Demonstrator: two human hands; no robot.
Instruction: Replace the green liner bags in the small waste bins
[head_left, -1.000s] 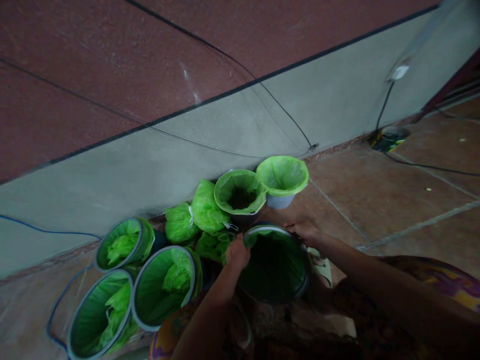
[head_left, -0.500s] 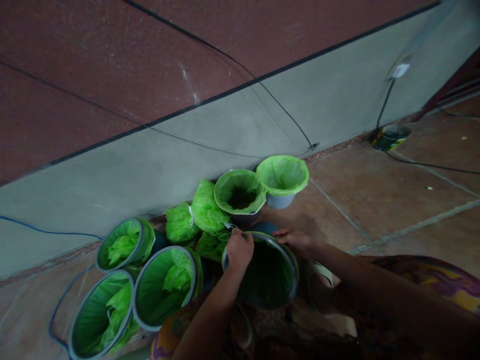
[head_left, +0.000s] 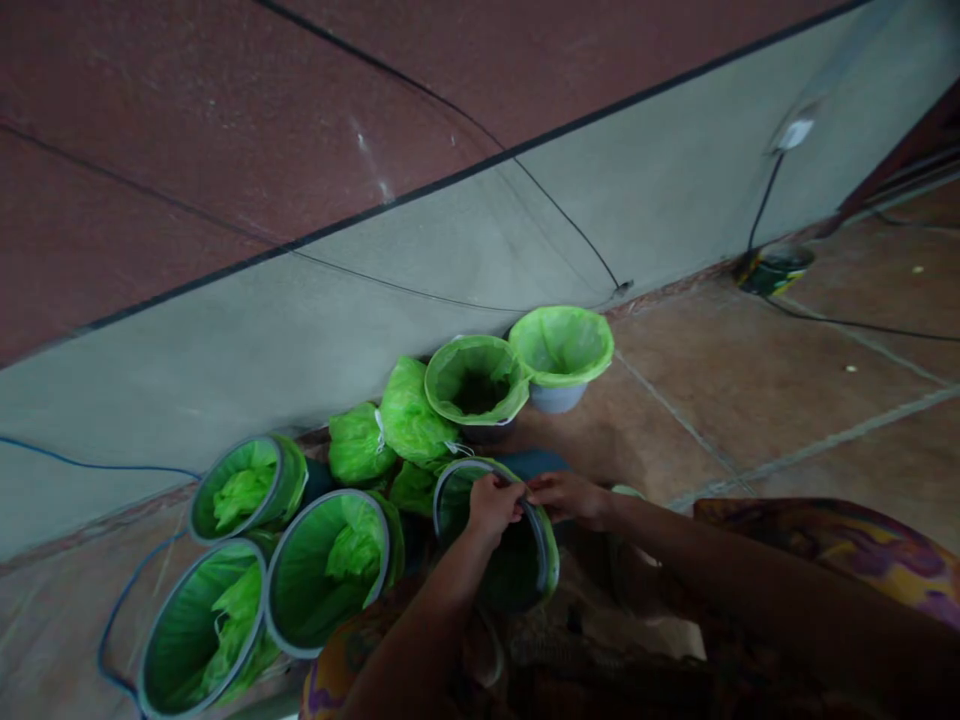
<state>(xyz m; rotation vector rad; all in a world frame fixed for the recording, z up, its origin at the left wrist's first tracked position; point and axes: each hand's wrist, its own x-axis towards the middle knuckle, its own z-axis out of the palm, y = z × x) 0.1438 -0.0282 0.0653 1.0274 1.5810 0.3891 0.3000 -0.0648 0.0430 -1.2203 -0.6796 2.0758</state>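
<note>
Room over floor (head_left: 720,370) right of pale bucket (head_left: 559,398). Left of hands (head_left: 495,507): three lined bins (head_left: 304,590), tied green bags (head_left: 415,412) block; wall (head_left: 360,310) behind.

Bin (head_left: 541,562), one: round, wide-mouthed, with a smooth grey rim band. Fitted with a bag liner (head_left: 510,575), thin plastic, bright green; spread around the inside wall and turned out over the rim, a strip of it showing along the right outer edge. Interior dark; contents cannot be made out. Mouth uncovered, facing upward to the viewer. Position: on the viewer's side of the pale grey bucket (head_left: 559,398) and to its left, apart from it. Base hidden.
</note>
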